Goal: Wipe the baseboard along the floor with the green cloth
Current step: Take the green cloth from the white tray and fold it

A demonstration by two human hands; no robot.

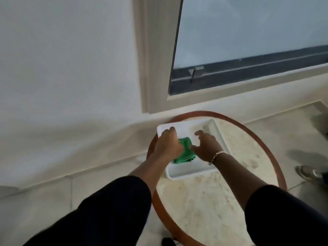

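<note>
The green cloth (185,153) lies bunched in a white tray (188,173) on a round table. My left hand (166,146) lies over the cloth's left part, its fingers reaching toward the tray's far rim; whether it grips the cloth is hidden. My right hand (206,146) hovers just right of the cloth with fingers spread and the thumb at the cloth's edge; a gold bracelet is on its wrist. The white baseboard (99,160) runs along the foot of the wall to the left of the table.
The round table (204,201) has a marble top and a brown wooden rim, and it stands against the wall below a window (248,41). Pale floor tiles (35,210) lie at lower left. A person's shoe (308,173) is on the floor at the right.
</note>
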